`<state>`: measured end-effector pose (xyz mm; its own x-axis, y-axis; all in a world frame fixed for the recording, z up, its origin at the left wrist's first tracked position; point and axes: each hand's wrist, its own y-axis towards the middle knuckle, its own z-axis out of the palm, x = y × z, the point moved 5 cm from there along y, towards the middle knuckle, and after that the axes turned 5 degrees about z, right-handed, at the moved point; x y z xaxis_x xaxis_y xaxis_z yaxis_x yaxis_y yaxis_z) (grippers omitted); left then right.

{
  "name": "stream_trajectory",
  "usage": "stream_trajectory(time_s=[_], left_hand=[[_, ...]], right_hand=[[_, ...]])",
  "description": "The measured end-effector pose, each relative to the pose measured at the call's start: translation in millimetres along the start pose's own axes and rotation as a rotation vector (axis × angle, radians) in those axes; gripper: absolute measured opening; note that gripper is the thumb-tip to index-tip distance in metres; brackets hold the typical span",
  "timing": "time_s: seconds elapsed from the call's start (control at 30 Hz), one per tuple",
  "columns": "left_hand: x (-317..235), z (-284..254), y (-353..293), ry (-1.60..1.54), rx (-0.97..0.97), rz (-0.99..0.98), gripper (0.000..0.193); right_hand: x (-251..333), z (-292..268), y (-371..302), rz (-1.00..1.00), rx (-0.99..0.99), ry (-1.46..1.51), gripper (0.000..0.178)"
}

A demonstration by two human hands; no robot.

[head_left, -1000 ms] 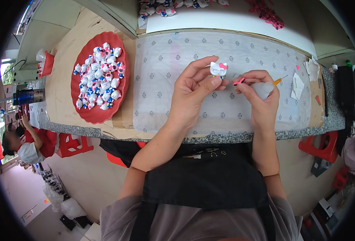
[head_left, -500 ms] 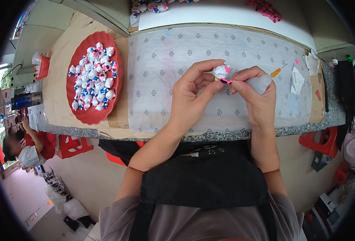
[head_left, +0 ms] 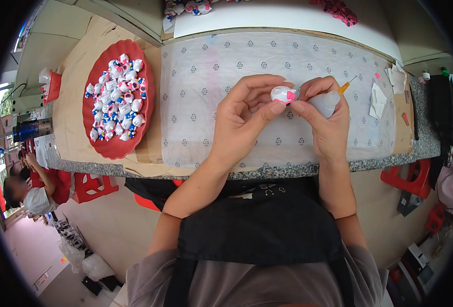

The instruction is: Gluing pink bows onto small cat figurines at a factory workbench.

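Between the fingertips of my left hand (head_left: 243, 116) is a small white figurine (head_left: 279, 93) with a pink bow; its lower part is hidden by the thumb. A pink piece shows along its lower edge, by the thumb tip. My right hand (head_left: 328, 123) clasps a translucent squeeze bottle (head_left: 327, 103) against the palm, and its orange needle tip (head_left: 344, 87) points up and right. Thumb and forefinger of that hand reach the figurine's right side; whether they pinch the pink piece is hidden. Both hands are above the white printed sheet (head_left: 201, 133).
To the left stands a red scalloped dish (head_left: 114, 152) heaped with similar figurines. Pink pieces (head_left: 343, 14) and more figurines (head_left: 195, 7) lie on the shelf behind. At right is a crumpled white paper (head_left: 378, 101). A person (head_left: 39, 197) sits far left.
The figurine has been turned in my left fingers, and the pink sunglasses seen between my hands are now mostly hidden. The bottle's needle has swung slightly up and left with my right hand.
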<state>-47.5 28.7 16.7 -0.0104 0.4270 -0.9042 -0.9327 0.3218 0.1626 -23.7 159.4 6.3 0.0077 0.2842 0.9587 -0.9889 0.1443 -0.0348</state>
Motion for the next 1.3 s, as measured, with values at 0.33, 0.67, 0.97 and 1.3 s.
stream_trajectory(time_s=[0.33, 0.67, 0.97, 1.3], left_hand=[[1.5, -5.7, 2.5, 0.052, 0.054, 0.005, 0.023], [7.7, -11.6, -3.9, 0.167, -0.027, -0.011, 0.019], [1.0, 4.9, -5.2, 0.370, 0.001, 0.060, 0.025], [-0.2, 2.2, -3.2, 0.296, 0.011, 0.087, 0.024]], right_hand=[[7.4, 7.2, 7.1, -0.039, 0.109, -0.124, 0.027], [10.3, 0.6, 3.5, -0.156, 0.138, -0.215, 0.017], [16.2, -4.3, -4.6, -0.054, 0.154, -0.243, 0.024], [17.9, -1.2, -3.5, -0.158, 0.139, -0.308, 0.022]])
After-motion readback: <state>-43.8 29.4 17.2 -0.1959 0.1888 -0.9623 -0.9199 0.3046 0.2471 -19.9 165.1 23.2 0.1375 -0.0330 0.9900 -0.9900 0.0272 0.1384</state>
